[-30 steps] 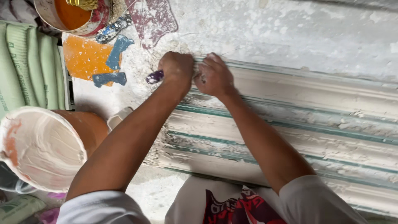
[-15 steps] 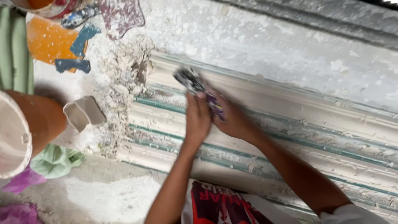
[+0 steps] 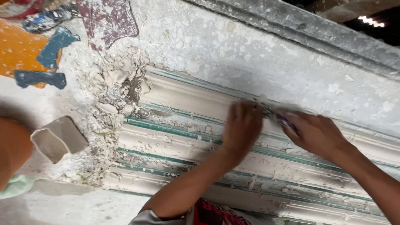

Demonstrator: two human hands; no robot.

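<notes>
A long plaster moulding (image 3: 175,137) with ridges and green-edged grooves lies across the floor in front of me. My left hand (image 3: 241,127) presses down on its upper ridge, fingers blurred with motion. Just to the right, my right hand (image 3: 314,133) is closed around a small scraper with a purple handle (image 3: 285,120), whose blade lies against the same ridge between both hands. Loose plaster crumbs (image 3: 116,91) are piled at the moulding's left end.
A small grey open-topped cup (image 3: 58,139) lies on its side at the left. An orange bucket's edge (image 3: 12,150) shows at far left. Orange and blue scraps (image 3: 39,58) lie at top left. A raised concrete edge (image 3: 316,37) runs along the top.
Both hands have slid to the right along the moulding with the scraper. The view has followed, so the bucket and cup have shifted to the left edge.
</notes>
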